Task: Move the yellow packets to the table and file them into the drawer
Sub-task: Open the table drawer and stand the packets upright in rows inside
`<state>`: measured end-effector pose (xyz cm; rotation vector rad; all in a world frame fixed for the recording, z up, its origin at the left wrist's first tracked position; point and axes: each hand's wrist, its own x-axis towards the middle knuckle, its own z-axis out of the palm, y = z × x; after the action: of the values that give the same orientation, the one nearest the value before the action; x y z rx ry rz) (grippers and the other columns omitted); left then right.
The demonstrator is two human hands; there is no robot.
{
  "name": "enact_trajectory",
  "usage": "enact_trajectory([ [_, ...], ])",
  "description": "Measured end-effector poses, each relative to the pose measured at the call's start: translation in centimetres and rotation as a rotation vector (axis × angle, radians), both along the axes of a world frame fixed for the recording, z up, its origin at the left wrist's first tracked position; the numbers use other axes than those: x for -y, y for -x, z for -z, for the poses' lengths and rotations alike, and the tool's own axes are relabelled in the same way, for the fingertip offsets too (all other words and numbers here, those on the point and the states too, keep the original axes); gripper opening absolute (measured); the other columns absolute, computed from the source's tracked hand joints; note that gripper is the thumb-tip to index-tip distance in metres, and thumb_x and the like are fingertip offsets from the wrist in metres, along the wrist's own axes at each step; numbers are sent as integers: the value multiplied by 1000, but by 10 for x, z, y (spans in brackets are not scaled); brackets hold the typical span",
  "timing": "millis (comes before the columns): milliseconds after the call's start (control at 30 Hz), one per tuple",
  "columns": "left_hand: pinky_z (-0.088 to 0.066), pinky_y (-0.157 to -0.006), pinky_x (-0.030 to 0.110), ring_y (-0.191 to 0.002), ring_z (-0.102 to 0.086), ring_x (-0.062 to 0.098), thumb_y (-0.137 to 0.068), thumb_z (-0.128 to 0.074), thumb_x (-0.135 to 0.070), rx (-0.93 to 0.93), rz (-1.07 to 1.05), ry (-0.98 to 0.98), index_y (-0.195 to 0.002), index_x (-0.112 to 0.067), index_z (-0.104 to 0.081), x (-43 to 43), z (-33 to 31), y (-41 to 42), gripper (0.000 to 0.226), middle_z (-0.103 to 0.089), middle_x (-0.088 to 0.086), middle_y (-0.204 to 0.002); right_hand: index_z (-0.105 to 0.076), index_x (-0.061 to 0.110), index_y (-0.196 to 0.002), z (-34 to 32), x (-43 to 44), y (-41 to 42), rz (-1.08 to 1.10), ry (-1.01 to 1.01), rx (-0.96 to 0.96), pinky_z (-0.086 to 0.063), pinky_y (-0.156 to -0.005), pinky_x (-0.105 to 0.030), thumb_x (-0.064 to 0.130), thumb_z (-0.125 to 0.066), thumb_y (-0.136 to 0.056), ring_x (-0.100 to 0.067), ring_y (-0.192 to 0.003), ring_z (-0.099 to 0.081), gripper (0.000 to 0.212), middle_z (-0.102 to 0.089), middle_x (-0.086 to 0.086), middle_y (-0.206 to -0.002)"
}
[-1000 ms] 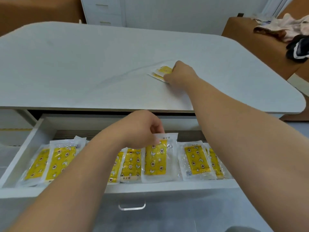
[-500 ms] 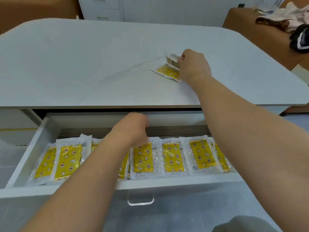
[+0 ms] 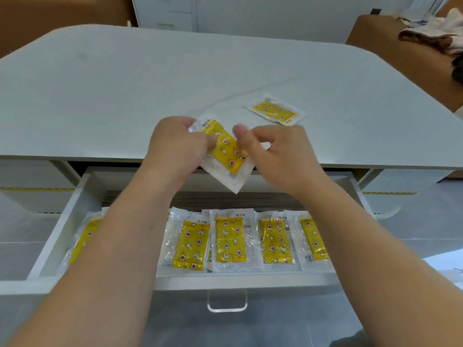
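My left hand [image 3: 175, 149] grips a yellow packet [image 3: 225, 152] with a clear wrapper, tilted above the table's front edge. My right hand [image 3: 278, 154] is at the packet's right edge, thumb on it and fingers curled. A second yellow packet [image 3: 276, 112] lies flat on the white table [image 3: 125, 96], right of centre. Below, the white drawer [image 3: 225, 281] stands open with several yellow packets [image 3: 229, 240] in a row inside. My forearms hide the packets at the drawer's left and right ends.
The drawer's clear handle [image 3: 226, 304] sticks out from its front. A brown sofa [image 3: 390, 46] with clothes [image 3: 436, 33] on it is at the far right. White cabinets [image 3: 165, 13] stand behind the table.
My right hand lifted one packet off the table and brought it toward me. My left hand rose out of the drawer and took hold of it. One packet stays on the table.
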<state>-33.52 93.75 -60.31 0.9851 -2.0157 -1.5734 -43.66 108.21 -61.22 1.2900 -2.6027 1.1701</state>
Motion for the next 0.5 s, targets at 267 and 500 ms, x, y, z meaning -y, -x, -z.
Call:
enact_trajectory([
  [267, -50, -71, 26, -87, -66, 10, -86, -78, -20, 355, 324, 265, -103, -25, -72, 7, -11, -25, 19, -72, -7, -94, -40, 19, -151, 6, 52, 84, 342, -543, -38, -33, -109, -51, 54, -31, -102, -36, -139, -36, 60, -41, -12, -151],
  [500, -55, -72, 32, -85, -68, 14, -88, -77, -22, 632, 522, 368, -103, -29, -72, 19, -16, -41, 18, -72, -7, -93, -51, 13, -121, 6, 46, 54, 395, -626, -338, -32, -74, -37, 36, -38, -107, -29, -80, -54, 30, -53, -7, -90],
])
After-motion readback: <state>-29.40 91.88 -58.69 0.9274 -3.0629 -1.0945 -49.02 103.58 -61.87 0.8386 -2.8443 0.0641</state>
